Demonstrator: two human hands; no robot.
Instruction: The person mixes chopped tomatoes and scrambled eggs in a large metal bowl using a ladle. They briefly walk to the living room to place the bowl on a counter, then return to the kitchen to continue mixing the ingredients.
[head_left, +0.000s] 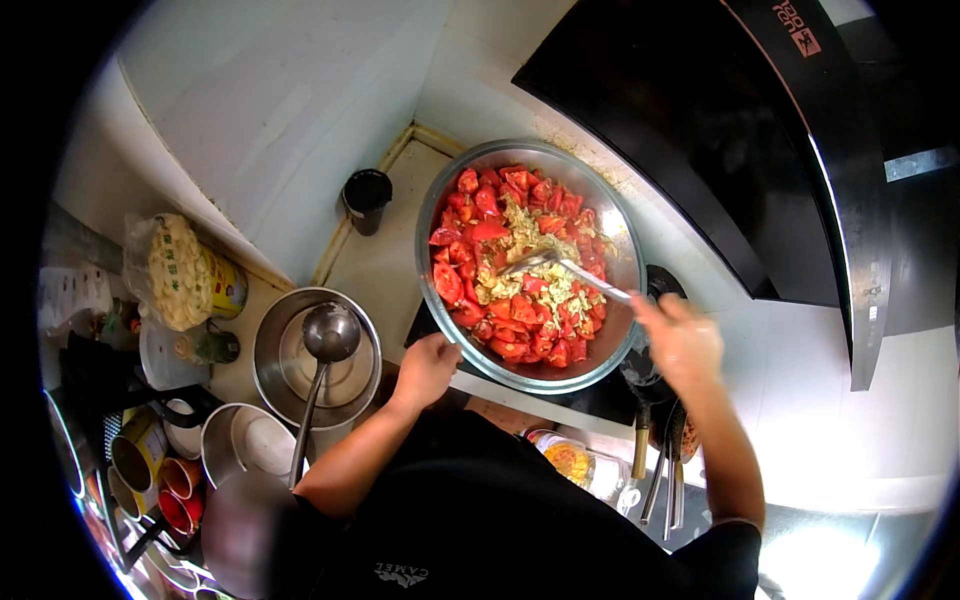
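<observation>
A large stainless steel basin (628, 225) holds chunks of cut tomato (448, 283) with a pale yellow shredded food (559, 289) over the middle. My right hand (681, 341), slightly blurred, grips the handle of a metal spatula or ladle (596, 281); its head rests in the food, so its exact shape is hard to tell. My left hand (429, 370) closes on the near left rim of the basin. The basin stands over a black cooktop (427, 326). To the left, a metal ladle (331, 332) lies across an otherwise bare steel pot (262, 337).
A black cup (367, 201) stands near the wall corner. A second steel pot (247, 442), a bagged pale food (178, 270) and several cans are at left. The black range hood (690, 135) overhangs the upper right. Pans and long handles (640, 442) lie beside the basin at right.
</observation>
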